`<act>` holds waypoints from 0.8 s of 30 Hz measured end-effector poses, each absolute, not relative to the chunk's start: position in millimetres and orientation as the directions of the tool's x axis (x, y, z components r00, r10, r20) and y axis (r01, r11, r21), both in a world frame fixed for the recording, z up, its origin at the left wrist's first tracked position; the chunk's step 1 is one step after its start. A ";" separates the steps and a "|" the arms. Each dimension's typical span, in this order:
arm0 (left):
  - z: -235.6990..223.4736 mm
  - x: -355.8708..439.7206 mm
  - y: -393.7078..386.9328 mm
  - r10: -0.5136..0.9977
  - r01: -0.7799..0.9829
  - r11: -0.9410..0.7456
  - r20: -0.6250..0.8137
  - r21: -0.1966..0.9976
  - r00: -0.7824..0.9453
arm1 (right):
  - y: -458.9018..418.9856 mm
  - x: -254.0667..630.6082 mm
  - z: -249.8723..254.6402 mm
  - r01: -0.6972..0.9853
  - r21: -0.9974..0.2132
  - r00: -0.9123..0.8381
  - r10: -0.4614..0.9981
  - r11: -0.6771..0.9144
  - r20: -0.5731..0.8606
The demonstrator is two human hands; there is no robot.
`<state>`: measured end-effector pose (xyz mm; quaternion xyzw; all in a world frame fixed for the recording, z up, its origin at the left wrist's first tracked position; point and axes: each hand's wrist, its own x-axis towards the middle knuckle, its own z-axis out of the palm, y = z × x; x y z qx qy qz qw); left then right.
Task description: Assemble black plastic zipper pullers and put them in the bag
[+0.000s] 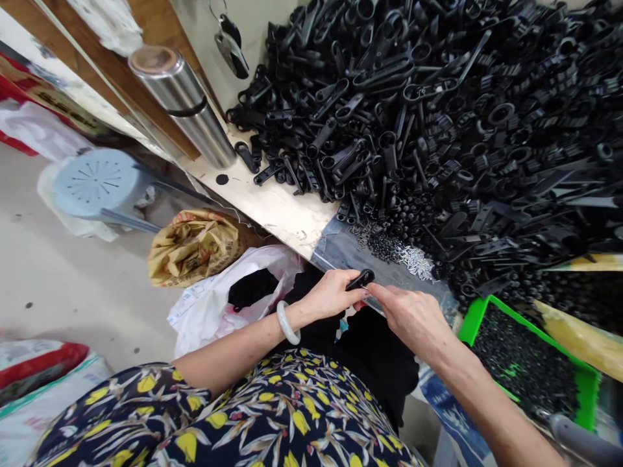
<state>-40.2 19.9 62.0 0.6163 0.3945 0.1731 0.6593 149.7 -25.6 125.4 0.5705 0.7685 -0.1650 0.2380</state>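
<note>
My left hand (333, 290), a pale bangle on its wrist, is closed on a small black plastic part (361, 279) just off the table's front edge. From the other side, my right hand (413, 314) meets this part, its fingertips pinched together. A tiny bright sliver shows at those fingertips, too small to name. Behind my hands, on the dark mat (341, 243), lie small silver pins (417, 261) and little black pieces (382, 245). A big heap of black plastic parts (370, 117) rises beyond them.
A steel thermos (195, 117) stands at the table's left edge, near hanging keys (231, 48). A green tray (590, 392) of tiny black pieces is at right. Left of the table are a blue stool (97, 181), a brown sack (195, 250) and a white bag (195, 318).
</note>
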 end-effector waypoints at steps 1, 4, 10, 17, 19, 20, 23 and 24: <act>61.6 -40.1 19.6 0.714 0.258 0.184 -0.310 0.948 0.628 | -25.3 149.4 125.9 0.955 0.020 -0.237 0.799 0.297 -0.553; 62.3 -40.4 19.1 0.715 0.259 0.189 -0.314 0.947 0.625 | -24.9 150.4 126.6 0.953 0.022 -0.241 0.801 0.302 -0.548; 65.0 -41.6 21.6 0.715 0.267 0.170 -0.305 0.949 0.629 | -23.0 154.5 126.6 0.946 -0.014 -0.285 0.812 0.324 -0.510; 63.8 -35.0 19.4 0.637 0.098 0.485 -0.429 0.869 0.640 | -20.2 146.7 128.6 0.956 0.104 -0.186 0.839 0.275 -0.511; 65.4 -30.5 20.6 0.618 0.003 0.577 -0.439 0.817 0.652 | -17.9 148.5 127.5 0.960 0.091 -0.191 0.858 0.264 -0.476; 66.8 -28.3 22.2 0.625 -0.024 0.588 -0.435 0.808 0.648 | -17.1 150.7 126.3 0.965 0.071 -0.193 0.871 0.251 -0.451; 73.0 -22.8 30.4 0.703 0.027 0.454 -0.376 0.891 0.603 | -18.7 161.6 118.9 0.984 -0.081 -0.178 0.943 0.162 -0.281; 75.3 -21.7 33.7 0.752 0.092 0.338 -0.328 0.937 0.572 | -21.3 165.7 115.4 0.980 -0.152 -0.154 0.968 0.125 -0.198</act>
